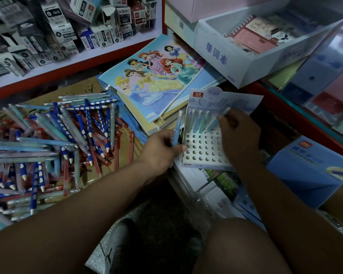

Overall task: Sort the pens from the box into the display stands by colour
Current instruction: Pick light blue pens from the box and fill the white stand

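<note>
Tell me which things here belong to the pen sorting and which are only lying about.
For the job: left hand holding a light blue pen; right hand holding a pale pen at the display stand; pile of pens.

Lying about: princess book; white notebook box; blue box; shelf boxes.

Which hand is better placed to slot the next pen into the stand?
Probably left: the left hand grips a blue pen beside the display stand; the right hand pinches a second pen in the back row.
</note>
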A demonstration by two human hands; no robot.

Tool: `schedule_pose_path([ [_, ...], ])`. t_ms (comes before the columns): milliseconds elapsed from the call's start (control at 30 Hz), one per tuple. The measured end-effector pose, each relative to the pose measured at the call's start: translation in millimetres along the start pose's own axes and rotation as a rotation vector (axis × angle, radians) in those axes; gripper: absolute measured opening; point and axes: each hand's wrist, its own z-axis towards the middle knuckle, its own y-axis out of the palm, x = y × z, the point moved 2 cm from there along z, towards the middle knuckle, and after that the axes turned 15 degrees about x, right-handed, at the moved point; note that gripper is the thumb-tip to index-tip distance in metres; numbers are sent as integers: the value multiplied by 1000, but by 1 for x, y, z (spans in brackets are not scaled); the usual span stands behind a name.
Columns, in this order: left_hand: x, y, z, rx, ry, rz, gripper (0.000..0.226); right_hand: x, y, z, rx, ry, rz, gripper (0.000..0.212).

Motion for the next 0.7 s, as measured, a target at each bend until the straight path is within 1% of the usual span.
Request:
schedule_pose_path([
  [67, -2, 0, 0, 24, -19, -14, 16, -2, 3, 1, -12, -27, -8, 14],
  [200, -4, 0, 2, 63, -30, -61, 23, 3, 12, 1, -43, -44, -27, 17],
  [300, -6, 2, 3, 81, -4, -72, 20, 11, 22, -1, -90, -58, -77, 18],
  [400, -4, 4, 3, 64, 14, -99, 13, 12, 24, 2, -118, -58, -108, 20],
  [467, -3, 5, 2, 55, 41, -99, 18, 8, 19, 3, -110, -19, -106, 17],
  [567, -4, 7, 3, 53, 80, -77, 20, -4, 4, -3, -86, 93, -22, 8],
  [633, -5, 10, 3, 29, 101, -43, 17, -18, -5, -14, -154, 117, 110, 8],
  [700, -3, 14, 1, -1, 143, -11, 14, -32, -9, -24, -255, 115, 214, 3],
])
